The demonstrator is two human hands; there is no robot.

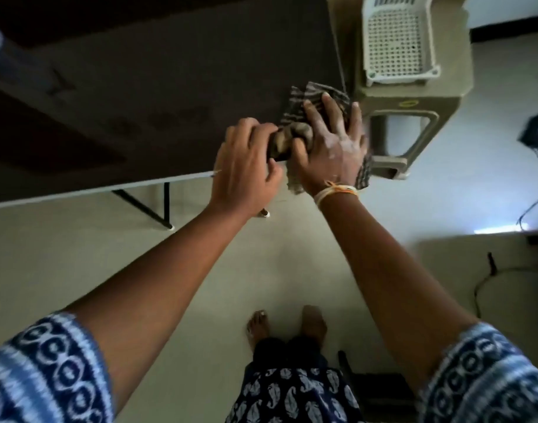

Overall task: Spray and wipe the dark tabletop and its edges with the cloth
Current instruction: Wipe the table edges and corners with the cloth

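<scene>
Right hand point(332, 141) lies flat on the cloth point(315, 112), fingers spread and straight, pressing it down at the table's near right corner. Thumb side is tucked against the bunched middle of the cloth. Left hand point(246, 160) is curled over the bunched end just beside it, fingers pinching the fabric at the near edge.

Cloth: striped, half flat on the tabletop point(170, 87), half crumpled, with a tail hanging over the near edge below the right wrist. Long axis runs roughly from the near edge toward the right edge, flat end pointing away from the person, toward the stool point(414, 96).

Risks, as I judge them:
- Hanging tail drags off the corner and the cloth slides to the floor if the press eases.
- The bunched lump means poor contact, so streaks get left on the top.
- A stroke running past the right edge knocks the stool or the white basket point(397, 38) on it; the stool sits just beside the table.
- No spray bottle in view, so I can't tell if the surface is wetted.
</scene>
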